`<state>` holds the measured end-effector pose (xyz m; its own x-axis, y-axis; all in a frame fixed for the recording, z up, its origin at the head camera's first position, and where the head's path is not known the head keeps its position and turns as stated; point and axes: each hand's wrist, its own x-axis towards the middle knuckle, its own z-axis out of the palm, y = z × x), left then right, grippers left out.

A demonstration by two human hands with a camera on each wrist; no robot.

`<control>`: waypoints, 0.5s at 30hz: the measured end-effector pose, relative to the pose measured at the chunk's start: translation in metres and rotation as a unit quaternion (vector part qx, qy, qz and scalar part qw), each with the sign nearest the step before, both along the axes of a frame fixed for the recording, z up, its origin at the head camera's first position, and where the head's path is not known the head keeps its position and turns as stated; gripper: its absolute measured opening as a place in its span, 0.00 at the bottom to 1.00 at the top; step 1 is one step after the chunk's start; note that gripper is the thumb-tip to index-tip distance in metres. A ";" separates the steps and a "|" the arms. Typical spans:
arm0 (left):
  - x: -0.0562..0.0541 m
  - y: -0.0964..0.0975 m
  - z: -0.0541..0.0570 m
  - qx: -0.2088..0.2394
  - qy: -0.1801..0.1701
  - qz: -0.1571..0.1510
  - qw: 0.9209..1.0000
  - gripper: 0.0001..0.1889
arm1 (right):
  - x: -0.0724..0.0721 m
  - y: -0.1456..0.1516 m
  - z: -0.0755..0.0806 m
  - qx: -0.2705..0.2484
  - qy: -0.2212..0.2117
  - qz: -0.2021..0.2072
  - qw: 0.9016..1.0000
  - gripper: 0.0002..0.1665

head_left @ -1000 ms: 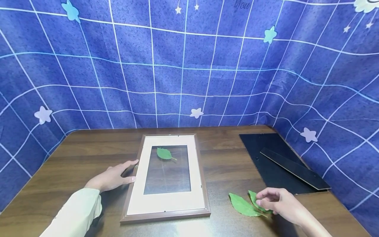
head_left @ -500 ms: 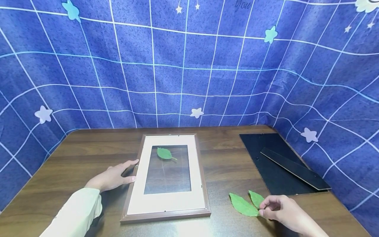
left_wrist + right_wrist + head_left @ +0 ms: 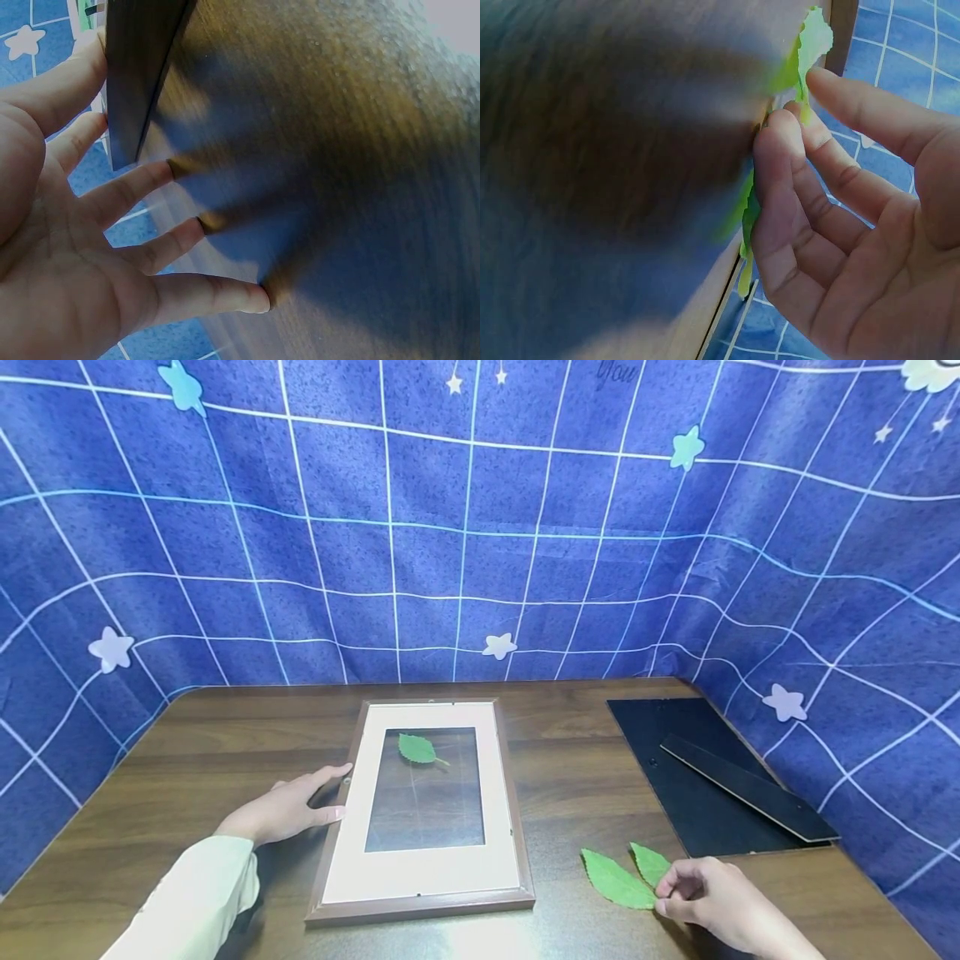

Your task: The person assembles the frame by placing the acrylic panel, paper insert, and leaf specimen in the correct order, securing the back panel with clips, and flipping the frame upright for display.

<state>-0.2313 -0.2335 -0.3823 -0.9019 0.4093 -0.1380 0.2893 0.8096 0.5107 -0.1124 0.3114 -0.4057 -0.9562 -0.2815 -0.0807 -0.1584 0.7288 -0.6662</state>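
Observation:
A brown picture frame [image 3: 420, 903] with a cream mat [image 3: 420, 874] lies at the middle of the table. Near the top of its glass window [image 3: 423, 810] rests a green leaf [image 3: 417, 748]. My left hand [image 3: 288, 807] touches the frame's left side with thumb and index finger; in the left wrist view the other fingers are spread, their tips on the tabletop. Right of the frame lie a larger leaf [image 3: 615, 880] and a smaller leaf [image 3: 649, 862]. My right hand [image 3: 712, 897] pinches the larger leaf at its stem end, its fingers partly covering the smaller one.
A black backing board [image 3: 675, 793] with a stand leg [image 3: 746, 787] lies at the right of the wooden table [image 3: 570, 752]. Blue gridded cloth [image 3: 420, 560] with stars hangs behind and along the sides.
My right hand has shifted slightly right and down, from over the smaller leaf to the larger leaf's stem, where its fingertips have come together. The left hand and frame stay put.

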 end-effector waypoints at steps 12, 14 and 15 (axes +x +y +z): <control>0.000 0.000 0.000 -0.001 -0.001 -0.001 1.000 0.37 | -0.001 -0.004 0.003 0.043 0.013 -0.008 0.999 0.09; 0.000 0.000 -0.001 -0.001 -0.003 0.000 1.000 0.37 | -0.001 -0.003 0.003 0.047 0.017 -0.004 0.999 0.09; 0.000 0.000 -0.001 0.000 -0.003 0.000 1.000 0.37 | -0.001 -0.003 0.003 0.048 0.017 -0.003 0.999 0.09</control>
<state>-0.2317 -0.2335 -0.3832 -0.9013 0.4086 -0.1440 0.2852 0.8098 0.5127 -0.1133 0.3083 -0.4024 -0.9602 -0.2693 -0.0744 -0.1758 0.7895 -0.5880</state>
